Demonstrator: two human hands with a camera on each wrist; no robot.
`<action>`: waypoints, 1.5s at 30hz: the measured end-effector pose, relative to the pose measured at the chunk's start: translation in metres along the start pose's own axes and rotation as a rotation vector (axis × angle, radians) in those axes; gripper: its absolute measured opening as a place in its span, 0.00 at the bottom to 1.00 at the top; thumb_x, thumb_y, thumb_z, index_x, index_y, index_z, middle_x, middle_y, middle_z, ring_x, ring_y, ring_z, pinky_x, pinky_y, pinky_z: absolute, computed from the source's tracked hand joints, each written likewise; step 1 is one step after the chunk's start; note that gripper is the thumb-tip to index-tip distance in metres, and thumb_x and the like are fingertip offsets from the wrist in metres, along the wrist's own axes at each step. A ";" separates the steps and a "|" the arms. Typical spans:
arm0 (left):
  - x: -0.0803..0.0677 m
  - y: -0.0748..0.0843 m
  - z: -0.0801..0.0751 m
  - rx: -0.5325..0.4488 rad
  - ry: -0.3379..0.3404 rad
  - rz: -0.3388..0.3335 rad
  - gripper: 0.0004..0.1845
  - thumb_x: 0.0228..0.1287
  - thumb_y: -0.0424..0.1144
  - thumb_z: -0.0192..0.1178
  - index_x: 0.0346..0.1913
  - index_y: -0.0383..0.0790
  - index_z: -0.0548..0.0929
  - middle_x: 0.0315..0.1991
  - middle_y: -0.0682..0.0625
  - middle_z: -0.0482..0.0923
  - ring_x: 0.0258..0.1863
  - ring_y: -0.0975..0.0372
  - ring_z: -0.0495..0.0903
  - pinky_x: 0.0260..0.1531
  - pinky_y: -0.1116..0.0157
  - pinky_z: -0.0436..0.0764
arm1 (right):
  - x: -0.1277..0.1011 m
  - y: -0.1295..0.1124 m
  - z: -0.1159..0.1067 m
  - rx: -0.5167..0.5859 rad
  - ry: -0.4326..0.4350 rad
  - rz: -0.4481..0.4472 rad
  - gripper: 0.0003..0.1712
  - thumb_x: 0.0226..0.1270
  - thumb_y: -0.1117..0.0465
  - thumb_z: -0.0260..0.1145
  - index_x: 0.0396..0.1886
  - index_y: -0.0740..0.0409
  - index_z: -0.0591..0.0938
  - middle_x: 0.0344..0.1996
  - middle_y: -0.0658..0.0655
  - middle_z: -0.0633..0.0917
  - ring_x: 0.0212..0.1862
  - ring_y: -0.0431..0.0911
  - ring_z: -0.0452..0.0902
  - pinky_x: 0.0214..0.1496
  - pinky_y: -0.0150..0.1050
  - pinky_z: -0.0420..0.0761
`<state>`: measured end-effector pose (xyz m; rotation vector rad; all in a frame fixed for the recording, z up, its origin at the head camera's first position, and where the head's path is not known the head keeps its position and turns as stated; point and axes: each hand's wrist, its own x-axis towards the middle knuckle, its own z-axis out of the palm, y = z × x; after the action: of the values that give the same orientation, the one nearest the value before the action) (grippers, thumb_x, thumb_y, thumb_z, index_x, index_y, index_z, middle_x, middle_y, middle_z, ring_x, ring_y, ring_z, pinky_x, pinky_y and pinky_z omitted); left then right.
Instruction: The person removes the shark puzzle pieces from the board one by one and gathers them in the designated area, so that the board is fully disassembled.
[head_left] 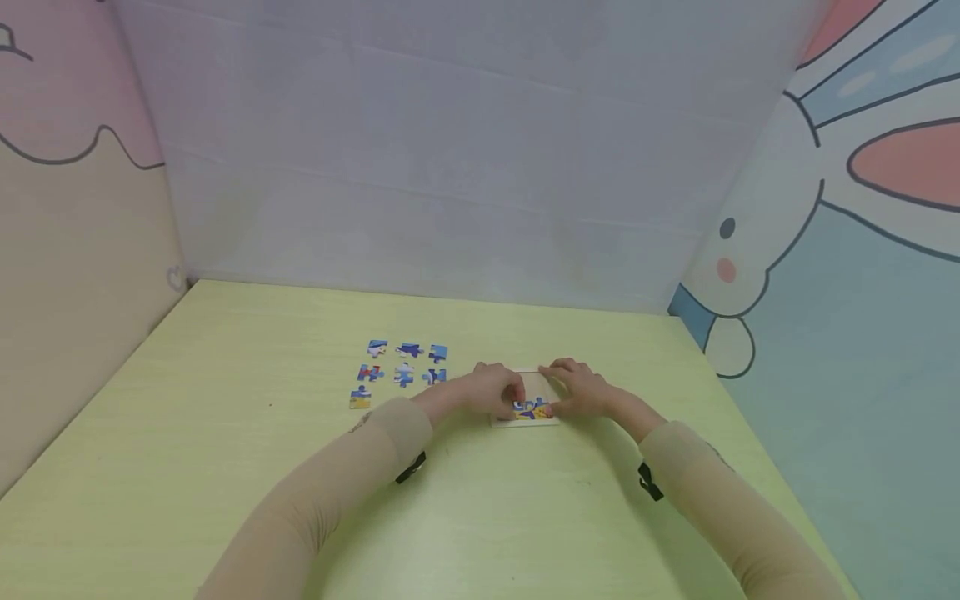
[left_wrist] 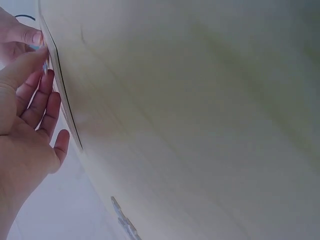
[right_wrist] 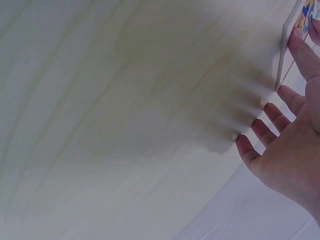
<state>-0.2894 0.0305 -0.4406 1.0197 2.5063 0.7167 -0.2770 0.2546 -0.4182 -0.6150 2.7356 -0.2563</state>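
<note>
In the head view a small tray-like puzzle board (head_left: 525,423) lies on the table, with colourful joined jigsaw pieces (head_left: 534,412) along its near side and bare wood beyond. My left hand (head_left: 491,390) is over the board's left part, thumb and fingertips pinching a blue-and-white puzzle piece (head_left: 517,406) at the joined row; the fingers hide much of it. At the board's right edge rests my right hand (head_left: 581,390), fingers spread. In the right wrist view its thumb (right_wrist: 301,52) touches the board's rim and the other fingertips (right_wrist: 242,142) meet the table.
Several loose jigsaw pieces (head_left: 403,375) lie in rough rows on the table, left of the board. The pale yellow table (head_left: 465,517) meets a plain wall (head_left: 450,167) at the back. Painted panels (head_left: 862,333) stand at both sides.
</note>
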 end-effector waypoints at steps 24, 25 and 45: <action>-0.011 0.009 -0.016 0.192 0.092 0.116 0.13 0.52 0.49 0.69 0.41 0.54 0.83 0.35 0.64 0.75 0.42 0.67 0.68 0.54 0.57 0.59 | -0.002 0.003 0.000 -0.014 0.000 -0.004 0.44 0.60 0.44 0.66 0.71 0.54 0.62 0.68 0.65 0.62 0.67 0.66 0.56 0.58 0.69 0.61; -0.014 0.010 -0.017 0.193 0.093 0.120 0.13 0.52 0.49 0.69 0.41 0.55 0.83 0.35 0.64 0.75 0.42 0.67 0.68 0.54 0.57 0.60 | -0.002 0.003 0.000 -0.014 -0.001 -0.005 0.44 0.60 0.43 0.66 0.71 0.54 0.62 0.68 0.65 0.62 0.67 0.66 0.56 0.58 0.69 0.61; -0.089 -0.009 -0.046 0.164 0.172 0.186 0.09 0.55 0.45 0.67 0.40 0.53 0.83 0.39 0.54 0.80 0.45 0.61 0.70 0.52 0.51 0.60 | -0.007 0.001 -0.002 -0.018 0.008 -0.028 0.43 0.61 0.45 0.65 0.71 0.56 0.61 0.68 0.66 0.61 0.67 0.66 0.55 0.57 0.69 0.61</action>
<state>-0.2551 -0.0540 -0.3972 1.3139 2.6783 0.6860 -0.2722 0.2591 -0.4149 -0.6585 2.7412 -0.2421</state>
